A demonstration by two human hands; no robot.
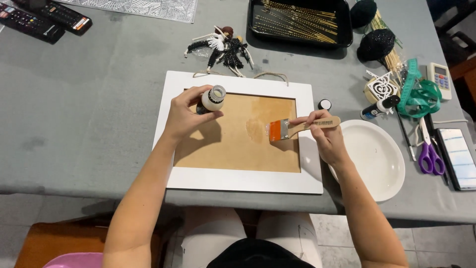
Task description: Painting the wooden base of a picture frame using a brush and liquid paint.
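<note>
Flat brown board panel [233, 149] set inside a white rectangular frame [238, 179], lying flat on the grey tablecloth [89, 114] right at the near table edge, twine hanging loops at its far side. Upper right part of the panel shiny and darker, wet-looking. Small paintbrush with orange bristles, metal ferrule and pale wooden handle [297, 128] lying across that wet patch, bristles touching the board, handle pointing right. Right hand [325, 136] closed around the handle, fingers curled on top, wrist over the frame's right border. Left hand [186, 116] wrapped around a small dark bottle with a pale open neck [212, 98], held tilted above the panel's upper left corner, thumb and fingers pinching its body. Small round black-and-white cap [324, 104] resting on the frame's upper right corner, just beyond the brush hand. White round plate [379, 159] just right of the frame, partly under the right forearm. Purple-handled scissors [430, 154] farther right, beside a dark flat screen device [458, 158]. Green ribbon bundle [419, 94] and white marker-like tube [379, 106] beyond the plate. Black tray of thin wooden sticks [300, 22] at the far side. Black-and-white beaded figure [223, 49] just past the frame's top edge. Two dark remote controls [44, 20] at the far left corner.
</note>
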